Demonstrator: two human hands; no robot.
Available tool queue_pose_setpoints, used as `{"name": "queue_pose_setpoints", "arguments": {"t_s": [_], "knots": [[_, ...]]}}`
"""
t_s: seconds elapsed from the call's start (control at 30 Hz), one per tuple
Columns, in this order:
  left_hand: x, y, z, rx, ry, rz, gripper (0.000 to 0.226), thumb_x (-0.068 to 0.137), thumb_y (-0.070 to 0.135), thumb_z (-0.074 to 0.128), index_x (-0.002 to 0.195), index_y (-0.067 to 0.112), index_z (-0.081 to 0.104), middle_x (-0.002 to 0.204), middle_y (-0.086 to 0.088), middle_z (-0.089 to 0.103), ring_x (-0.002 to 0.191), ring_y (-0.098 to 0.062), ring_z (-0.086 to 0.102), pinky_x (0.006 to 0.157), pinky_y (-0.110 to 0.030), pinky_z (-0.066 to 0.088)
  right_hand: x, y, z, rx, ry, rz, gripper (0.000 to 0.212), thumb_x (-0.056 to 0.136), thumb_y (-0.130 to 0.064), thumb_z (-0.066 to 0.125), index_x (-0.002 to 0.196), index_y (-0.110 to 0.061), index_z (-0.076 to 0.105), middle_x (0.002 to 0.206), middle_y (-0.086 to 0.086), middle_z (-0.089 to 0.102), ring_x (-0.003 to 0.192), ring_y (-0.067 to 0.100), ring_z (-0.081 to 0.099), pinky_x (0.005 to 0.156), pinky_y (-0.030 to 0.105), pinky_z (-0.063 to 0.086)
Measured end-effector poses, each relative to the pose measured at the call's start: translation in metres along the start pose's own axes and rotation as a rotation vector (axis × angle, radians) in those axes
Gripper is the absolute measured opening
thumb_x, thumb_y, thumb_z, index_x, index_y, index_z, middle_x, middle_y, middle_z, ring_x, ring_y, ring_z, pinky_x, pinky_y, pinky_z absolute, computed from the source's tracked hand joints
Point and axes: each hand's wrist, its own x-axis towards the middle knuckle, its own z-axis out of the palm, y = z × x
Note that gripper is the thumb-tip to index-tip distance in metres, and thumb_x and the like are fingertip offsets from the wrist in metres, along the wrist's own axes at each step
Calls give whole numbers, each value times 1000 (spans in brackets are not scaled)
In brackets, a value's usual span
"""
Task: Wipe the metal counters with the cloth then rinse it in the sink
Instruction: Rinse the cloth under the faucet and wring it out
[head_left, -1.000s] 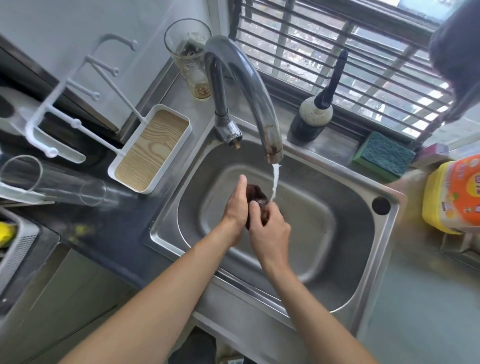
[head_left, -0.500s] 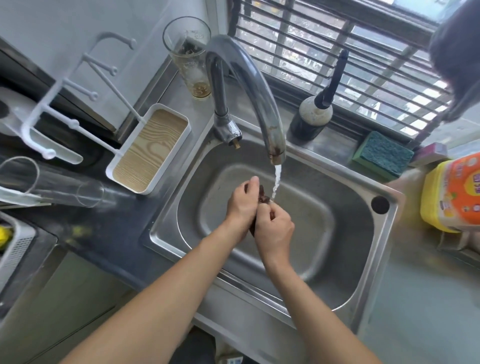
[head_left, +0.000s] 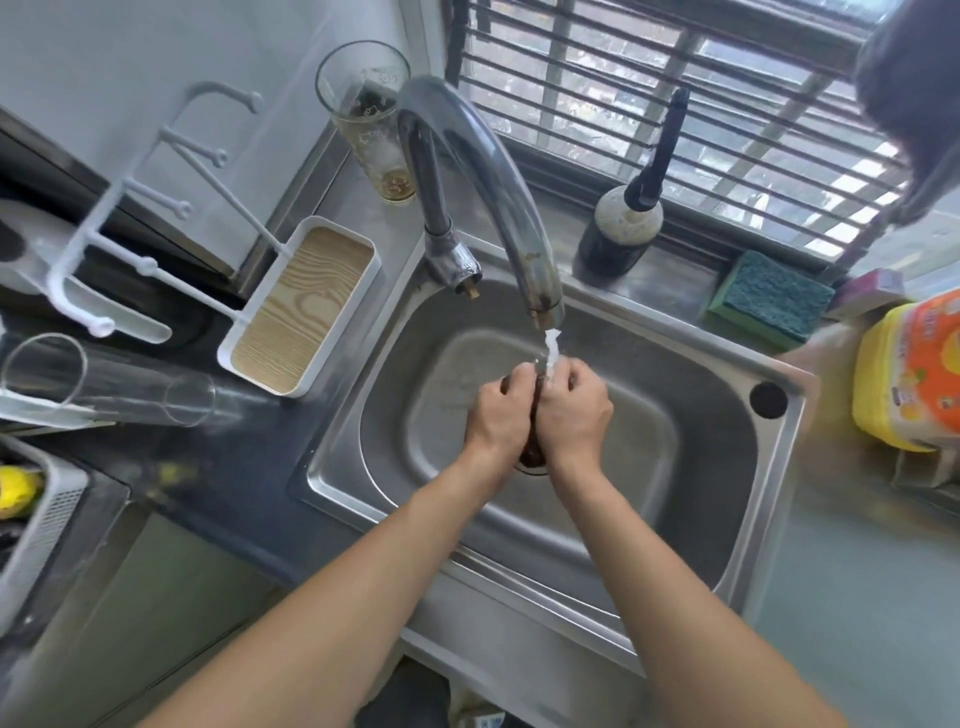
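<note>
Over the steel sink, my left hand and my right hand are pressed together, both closed around a dark brown cloth. Only a thin strip of the cloth shows between my palms and below them. Water runs from the curved tap onto my fingers and the cloth's top. The metal counter stretches to the right of the sink.
A white tray with a wooden base sits left of the sink, next to a lying glass tube. Behind the sink stand a drinking glass, a dark bottle, a green sponge and a yellow container.
My hands have closed tighter round the cloth and shifted a little right, under the stream; far less of the cloth shows than a second ago.
</note>
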Motion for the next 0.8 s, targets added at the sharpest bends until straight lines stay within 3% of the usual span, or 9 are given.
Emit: {"name": "queue_pose_setpoints", "arguments": {"t_s": [0.1,0.23,0.3,0.37,0.47,0.53,0.6,0.7,0.8], "knots": [[2,5,2,67,-23,62,44,64,61,44,54,22,62,58,3,61,65,-20,55,70,-42,53,2,-1,-2,60,13,14,40,99,-27,46,61,-15,44,57,-2,49,62,20,40,65,32,27],[34,11,-11,-8,68,-43,45,66,61,47,53,21,64,66,-4,65,69,-25,59,83,-55,57,-44,9,0,37,-120,-213,35,92,-29,42,60,-15,47,55,-3,48,58,18,43,62,37,30],[30,14,-8,-10,71,-53,46,69,59,48,52,19,63,63,0,64,68,-23,57,80,-48,55,-36,9,-2,-12,-137,-230,37,90,-32,42,56,-17,43,53,-4,46,59,19,43,62,36,29],[19,10,1,63,23,9,44,77,52,48,52,19,61,55,5,60,67,-20,54,70,-38,49,-9,8,-4,-30,-62,-102,41,93,-31,44,54,-20,43,57,-4,48,67,21,45,65,33,27],[8,-2,10,39,-154,57,42,86,48,53,52,24,58,54,11,53,68,-16,48,66,-35,40,28,9,-11,51,41,162,42,99,-27,45,59,-15,46,69,4,56,79,31,51,76,40,39],[11,-1,5,70,-175,50,47,96,49,50,55,28,58,55,13,52,63,-15,46,63,-35,39,35,12,-13,67,61,234,42,100,-31,43,62,-14,46,70,3,56,81,31,51,82,43,45],[16,0,-2,52,-166,12,42,102,52,42,69,33,62,64,13,59,62,-14,50,56,-31,39,32,15,-16,120,51,268,39,97,-36,42,67,-14,51,74,1,60,83,31,55,85,44,47],[21,-2,-8,-12,-202,-205,42,100,62,37,95,27,61,90,-2,67,69,-17,56,51,-23,41,22,20,-16,213,-32,280,30,83,-42,40,78,-18,57,80,-1,64,82,25,59,84,51,52],[28,-2,-10,-223,-133,-292,56,100,64,35,95,19,67,87,-6,69,58,-13,57,39,-16,34,-1,27,-10,161,-118,159,15,79,-32,44,81,-25,57,77,-5,65,78,19,59,80,43,52]]}}
